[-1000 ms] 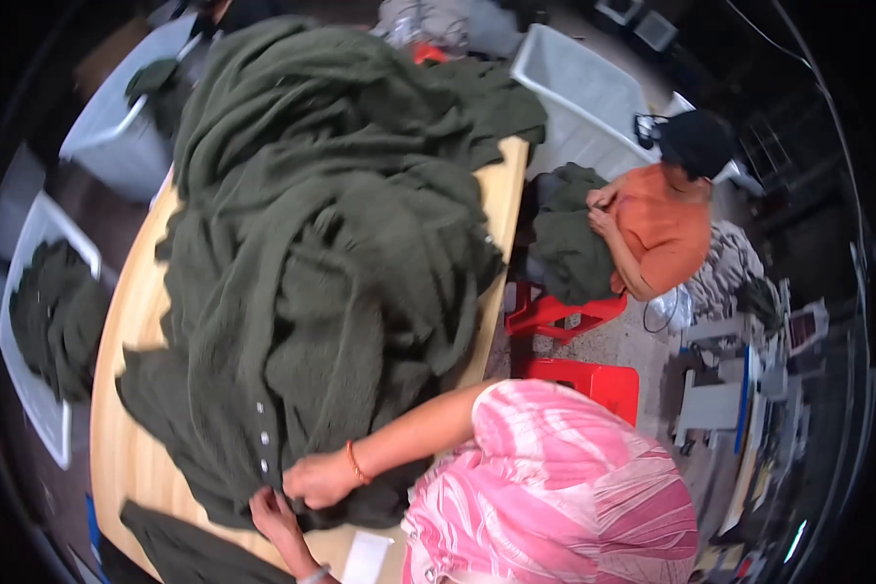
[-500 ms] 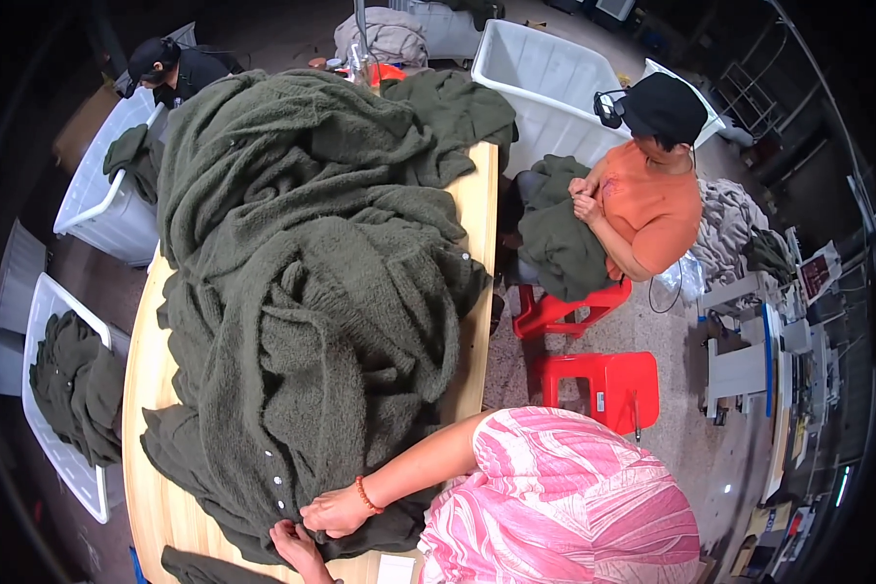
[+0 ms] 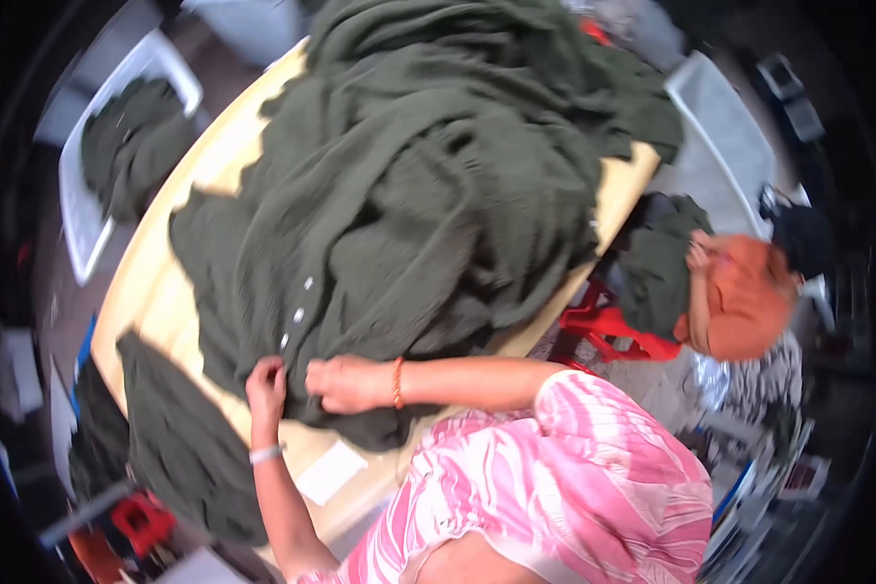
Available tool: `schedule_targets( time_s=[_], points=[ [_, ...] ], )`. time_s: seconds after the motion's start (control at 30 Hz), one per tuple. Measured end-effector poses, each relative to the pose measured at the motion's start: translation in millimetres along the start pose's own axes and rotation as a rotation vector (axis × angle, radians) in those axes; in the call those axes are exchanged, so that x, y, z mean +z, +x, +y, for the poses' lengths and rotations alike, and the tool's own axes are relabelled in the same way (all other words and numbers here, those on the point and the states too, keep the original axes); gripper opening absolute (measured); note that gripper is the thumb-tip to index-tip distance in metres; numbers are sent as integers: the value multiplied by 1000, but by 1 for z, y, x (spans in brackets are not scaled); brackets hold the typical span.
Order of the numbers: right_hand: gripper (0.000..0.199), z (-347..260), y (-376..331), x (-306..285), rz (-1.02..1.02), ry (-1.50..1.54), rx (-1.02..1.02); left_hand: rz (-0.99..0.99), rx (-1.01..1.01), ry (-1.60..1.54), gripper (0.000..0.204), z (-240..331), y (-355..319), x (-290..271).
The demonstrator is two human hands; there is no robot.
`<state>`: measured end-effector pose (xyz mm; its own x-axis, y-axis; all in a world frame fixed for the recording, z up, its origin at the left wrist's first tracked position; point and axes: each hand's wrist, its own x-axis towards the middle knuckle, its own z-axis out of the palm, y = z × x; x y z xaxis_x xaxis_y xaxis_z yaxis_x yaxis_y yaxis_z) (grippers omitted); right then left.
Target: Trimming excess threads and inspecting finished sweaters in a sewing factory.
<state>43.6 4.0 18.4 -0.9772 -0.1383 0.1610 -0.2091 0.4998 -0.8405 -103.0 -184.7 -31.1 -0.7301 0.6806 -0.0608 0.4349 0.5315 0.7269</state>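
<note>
A heap of dark green fuzzy knit garments (image 3: 399,214) covers most of the wooden table. Down the near garment's edge runs a line of small white buttons or snaps (image 3: 299,314). Just below that line, my left hand (image 3: 266,384), a pale band at its wrist, pinches the cloth. Close on its right, my right hand (image 3: 348,383), wearing an orange bead bracelet (image 3: 397,383), has its fingers closed on the same garment. Motion blur and the folds partly hide the fingertips.
Another dark green garment (image 3: 190,438) hangs over the table's near left edge. A white card (image 3: 331,473) lies by my forearms. White bins (image 3: 80,219) stand left and far right (image 3: 725,136). A co-worker in orange (image 3: 745,302) sits at right with green cloth.
My view has swung, so the heap appears farther right and my hands higher. My hands have moved slightly apart, and more of my left forearm shows.
</note>
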Motion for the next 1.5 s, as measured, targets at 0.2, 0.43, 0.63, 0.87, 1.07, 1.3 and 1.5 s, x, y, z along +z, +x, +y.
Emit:
schedule_targets(
  time_s=[0.2,0.43,0.63,0.87,1.07,1.3,1.5],
  points=[
    [13,-4,4,1,-57,98,62,-23,-162,-33,9,34,-11,-8],
    [22,-22,16,-6,51,18,16,-77,-357,-781,5,63,-48,-10],
    [28,-21,19,-5,143,26,31,-156,-450,-1274,21,47,-52,-4],
    [30,-10,22,-8,92,25,6,-164,-473,-1389,24,53,-41,-1],
    [27,-8,23,-12,75,-40,-71,-354,-578,-1536,24,54,-38,-15],
    [14,-3,21,-9,91,-223,-255,-189,-809,-1432,12,56,-42,-2],
    [12,-2,21,-9,87,-225,-285,-183,-783,-1406,8,66,-45,-10]
  ],
)
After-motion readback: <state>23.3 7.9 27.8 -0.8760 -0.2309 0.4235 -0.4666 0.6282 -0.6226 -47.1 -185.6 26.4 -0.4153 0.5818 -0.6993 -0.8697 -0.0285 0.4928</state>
